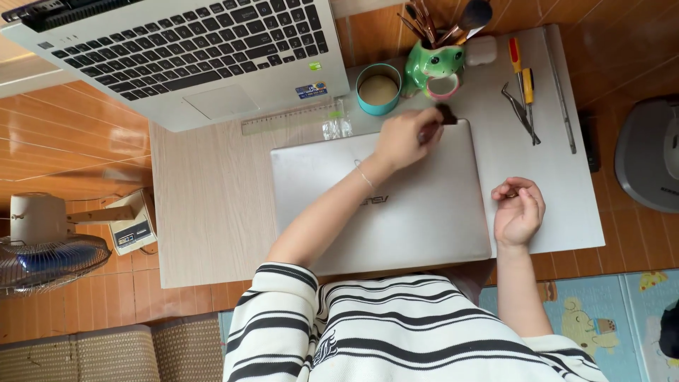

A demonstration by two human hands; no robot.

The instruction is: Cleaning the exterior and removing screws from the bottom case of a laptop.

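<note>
A closed silver laptop (pixel 396 212) lies on a low wooden table (pixel 205 205) in front of me. My left hand (pixel 407 138) is over the laptop's far edge, fingers closed on a small dark brush (pixel 445 113) whose head touches the lid's far right corner. My right hand (pixel 518 209) rests palm up at the laptop's right edge, fingers curled; whether it holds anything I cannot tell. A green frog-shaped holder (pixel 433 67) with several brushes stands just beyond my left hand.
An open laptop (pixel 191 49) sits at the far left of the table. A teal round tin (pixel 378 88), a clear ruler (pixel 290 120), screwdrivers and tweezers (pixel 523 92) lie at the back. A fan (pixel 42 247) stands on the floor at left.
</note>
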